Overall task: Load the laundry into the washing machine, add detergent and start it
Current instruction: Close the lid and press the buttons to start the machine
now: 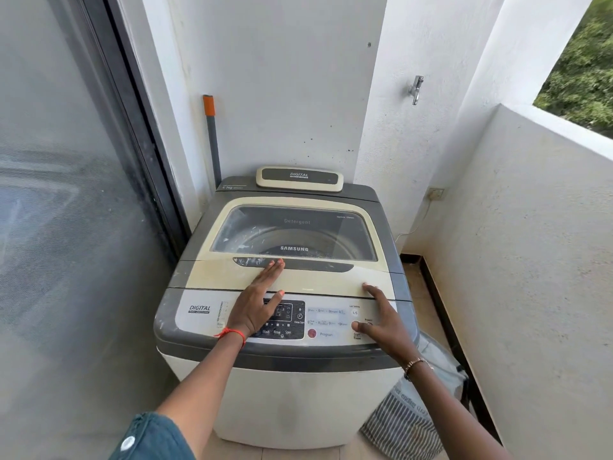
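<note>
A cream and grey top-loading washing machine point(285, 400) stands in a balcony corner with its glass lid point(295, 234) closed. My left hand point(257, 302) lies flat and open on the lid's front panel, fingertips at the dark lid handle point(315, 264). My right hand point(381, 318) rests open over the right end of the control panel point(328, 322), fingers spread, the thumb by the start button. A striped bag point(408, 423) sits on the floor right of the machine. No detergent is visible.
A glass sliding door point(66, 227) runs along the left. A grey pole with an orange grip point(212, 137) leans behind the machine. A tap point(415, 89) and a wall socket point(436, 194) are on the right walls. A low balcony wall point(530, 260) closes in the right side.
</note>
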The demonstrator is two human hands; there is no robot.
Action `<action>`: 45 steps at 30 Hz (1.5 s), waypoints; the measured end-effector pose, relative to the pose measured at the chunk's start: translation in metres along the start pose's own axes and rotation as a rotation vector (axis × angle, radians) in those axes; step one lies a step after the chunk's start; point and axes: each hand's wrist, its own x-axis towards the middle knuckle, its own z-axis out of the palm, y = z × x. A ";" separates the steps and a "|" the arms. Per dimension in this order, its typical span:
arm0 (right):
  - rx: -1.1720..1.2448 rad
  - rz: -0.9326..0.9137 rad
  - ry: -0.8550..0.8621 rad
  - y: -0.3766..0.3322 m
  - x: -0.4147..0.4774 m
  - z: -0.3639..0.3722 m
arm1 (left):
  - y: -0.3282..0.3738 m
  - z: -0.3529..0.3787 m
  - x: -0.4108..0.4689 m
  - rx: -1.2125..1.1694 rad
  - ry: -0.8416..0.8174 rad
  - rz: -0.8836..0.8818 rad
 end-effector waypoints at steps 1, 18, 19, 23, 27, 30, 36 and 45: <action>-0.005 0.000 0.000 0.000 0.000 0.000 | 0.000 0.000 0.000 0.001 -0.001 -0.003; 0.063 -0.024 -0.006 -0.003 -0.001 -0.002 | -0.001 0.002 -0.001 0.009 0.011 -0.003; 0.077 -0.019 -0.001 -0.004 -0.001 -0.001 | -0.001 0.002 -0.001 0.007 0.012 -0.002; 0.101 0.004 0.023 -0.006 -0.001 0.002 | -0.002 0.002 -0.001 -0.007 0.011 0.004; 0.064 -0.003 0.018 -0.009 0.001 0.002 | -0.002 0.002 -0.001 -0.016 0.011 0.000; 0.039 -0.002 0.015 -0.009 0.000 0.002 | -0.002 0.001 -0.002 -0.016 0.001 -0.007; 0.070 0.016 0.031 -0.007 -0.001 0.001 | -0.002 0.001 -0.003 -0.019 0.006 0.000; 0.066 0.028 0.022 -0.007 0.000 0.003 | -0.005 0.002 -0.002 -0.028 0.013 0.006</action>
